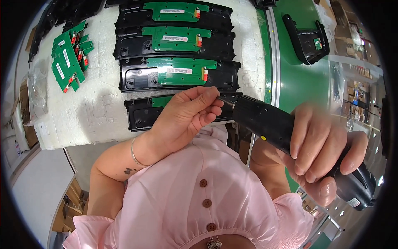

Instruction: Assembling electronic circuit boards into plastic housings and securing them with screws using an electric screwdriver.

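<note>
My right hand [319, 143] is wrapped round a black electric screwdriver [265, 123], its bit pointing left. At the tip of that bit, my left hand [180, 114] pinches thumb and fingers together; whatever they hold is too small or hidden to make out. Below and behind the left hand lies the nearest black plastic panel [143, 115], its green circuit board [161, 101] mostly covered by the hand. Beyond it, another black panel [134, 76] carries a green board [168, 76] with a white label and a red-and-white part at its right end.
Two more panels with boards [176, 38] lie farther back on the white foam block [103, 120]. A pile of loose green boards [66, 58] rests at the left. On the green table at the right sits a curved black housing [304, 52].
</note>
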A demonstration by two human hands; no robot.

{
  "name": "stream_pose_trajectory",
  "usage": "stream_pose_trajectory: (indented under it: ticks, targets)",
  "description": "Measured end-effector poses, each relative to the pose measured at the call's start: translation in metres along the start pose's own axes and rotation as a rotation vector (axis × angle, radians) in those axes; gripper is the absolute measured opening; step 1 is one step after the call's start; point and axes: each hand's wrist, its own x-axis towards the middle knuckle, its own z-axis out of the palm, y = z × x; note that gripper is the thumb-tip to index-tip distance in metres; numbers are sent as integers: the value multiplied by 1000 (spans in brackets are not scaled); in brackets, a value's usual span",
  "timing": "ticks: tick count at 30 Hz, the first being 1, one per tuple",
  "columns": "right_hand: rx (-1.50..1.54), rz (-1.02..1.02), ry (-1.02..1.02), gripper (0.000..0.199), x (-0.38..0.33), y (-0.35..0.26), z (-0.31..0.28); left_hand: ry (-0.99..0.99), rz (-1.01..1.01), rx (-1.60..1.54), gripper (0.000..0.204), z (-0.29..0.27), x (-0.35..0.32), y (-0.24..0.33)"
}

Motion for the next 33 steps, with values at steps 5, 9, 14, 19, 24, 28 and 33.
stream_pose_trajectory:
  ticks: [5, 9, 14, 19, 24, 28, 33]
  targets:
    - [-11, 37, -6, 29, -3, 11, 1, 4, -83, 25, 36, 22, -9, -1]
    - [-173, 144, 283, 31, -3, 54, 9, 18, -244, -130, 41, 9, -14, -5]
    - [-2, 163, 249, 28, -5, 68, -1, -31, -192, 102, 36, 3, -22, -3]
    - [-198, 248, 326, 27, -3, 69, 12, -52, -179, 154, 23, 4, -26, -5]
    - [-218, 304, 281, 22, 0, 70, 18, -61, -184, 171, 17, -1, -28, -2]
    - [-225, 311, 259, 19, 1, 71, 19, -103, -97, 285, 17, -7, -26, -3]
    - [-69, 237, 164, 22, 0, 72, 4, 60, -27, 194, 14, -2, -27, 1]
